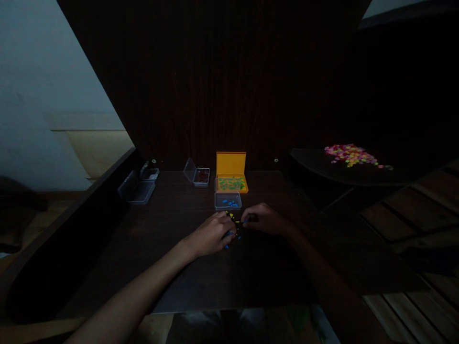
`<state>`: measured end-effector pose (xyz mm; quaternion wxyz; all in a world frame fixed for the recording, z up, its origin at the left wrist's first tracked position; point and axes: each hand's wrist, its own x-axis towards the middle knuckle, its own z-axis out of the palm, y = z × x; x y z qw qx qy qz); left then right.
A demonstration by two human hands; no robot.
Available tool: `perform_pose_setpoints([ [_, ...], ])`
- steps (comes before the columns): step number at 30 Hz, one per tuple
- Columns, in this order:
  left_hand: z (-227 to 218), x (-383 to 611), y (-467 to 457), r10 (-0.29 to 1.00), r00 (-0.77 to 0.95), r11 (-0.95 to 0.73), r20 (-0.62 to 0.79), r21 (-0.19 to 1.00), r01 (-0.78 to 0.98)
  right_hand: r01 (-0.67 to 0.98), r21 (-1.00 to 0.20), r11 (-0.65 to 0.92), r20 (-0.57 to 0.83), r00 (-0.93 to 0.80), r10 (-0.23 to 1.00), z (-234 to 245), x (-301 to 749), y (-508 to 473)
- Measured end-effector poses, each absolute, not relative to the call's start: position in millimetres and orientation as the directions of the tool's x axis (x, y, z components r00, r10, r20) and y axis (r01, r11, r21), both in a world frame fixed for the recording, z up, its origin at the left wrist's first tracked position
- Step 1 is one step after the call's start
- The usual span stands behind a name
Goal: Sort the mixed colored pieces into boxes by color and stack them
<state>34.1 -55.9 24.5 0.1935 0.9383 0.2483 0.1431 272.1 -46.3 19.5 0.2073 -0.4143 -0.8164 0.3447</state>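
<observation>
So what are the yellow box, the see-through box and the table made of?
Yellow box: probably plastic, opaque, with a thin lid standing open.
See-through box: likely clear plastic, since the blue bits inside show through its walls.
Table: looks like dark wood or veneer; dim light hides the grain.

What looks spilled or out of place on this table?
Small blue and yellow pieces lie loose on the table between the left hand and right hand, outside the clear box behind them. A heap of pink and yellow pieces also lies loose on the dark ledge at right.
</observation>
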Motion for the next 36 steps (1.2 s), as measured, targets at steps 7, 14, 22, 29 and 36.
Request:
perform_pose_setpoints([
  [7, 26.7, 34.8, -56.5, 0.518, 0.836, -0.801, 0.182, 0.447, 0.398, 0.423, -0.890, 0.172, -0.002, -0.381, 0.925, 21.5, 271.3, -40.4],
  [14, 20.5, 36.2, -54.7, 0.513, 0.835, -0.791, 0.197, 0.486, 0.372, 0.198, -0.956, 0.214, 0.213, -0.031, 0.977, 2.5, 250.1, -14.7],
  [22, 20.9, 36.5, -54.9, 0.520, 0.834, -0.778, 0.187, 0.507, 0.371, 0.332, -0.885, 0.327, 0.386, 0.129, 0.914, -18.1, 238.2, -7.4],
  [29, 22.2, 36.1, -56.3, 0.518, 0.834, -0.777, 0.192, 0.512, 0.366, 0.441, -0.795, 0.417, 0.491, 0.064, 0.869, -21.1, 239.2, -5.7],
  [36, 21.9, 36.9, -53.7, 0.525, 0.831, -0.752, 0.183, 0.558, 0.351, 0.423, -0.808, 0.410, 0.457, 0.010, 0.889, -23.9, 235.8, -5.6],
])
